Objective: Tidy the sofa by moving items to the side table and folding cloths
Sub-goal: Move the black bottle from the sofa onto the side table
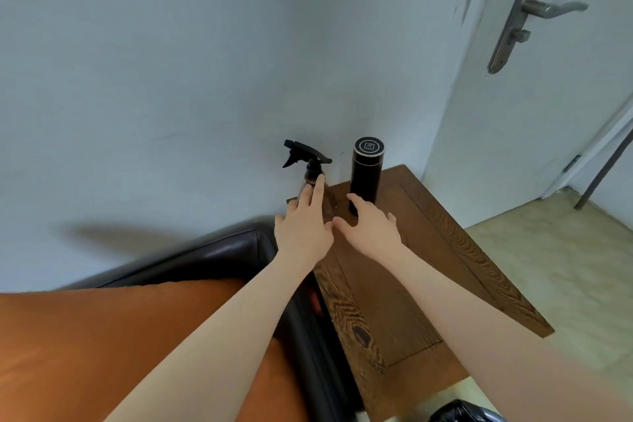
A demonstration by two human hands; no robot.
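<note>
At far left an orange cloth cushion [113, 336] covers the seat of a dark leather sofa [219, 253], whose rounded arm butts against the table. No loose cloths show in this view, so the folding part of the task cannot be judged from here.

The left hand [303, 229] lies flat-fingered against a brown translucent spray bottle with a black trigger head [308, 161], which stands upright at the table's back left corner, close to the wall. The grip is loose: fingers extended along the bottle's shoulder, not wrapped round it, so it looks more like steadying or letting go than holding. The bottle probably handles light and a little top-heavy; how much liquid it holds I cannot tell. The narrow neck under the trigger is the sure place to take it, since the smooth body could slip.

The right hand [371, 228] is open, fingers spread, its fingertips [352, 199] at the base of a tall black cylindrical metal flask [365, 175] standing upright just right of the bottle, the two a little apart. It grips nothing. The flask should be stiff, heavier and slick; being tall and narrow it tips easily, so mid-body is the place to clasp it.

The dark-stained wooden side table [404, 301] has strong grain and a framed top, level and hard, with bare room toward the front. Pale blue walls [171, 62] meet behind it; a white door with a metal lever handle [534, 10] stands at right above pale floor tiles [561, 267].
</note>
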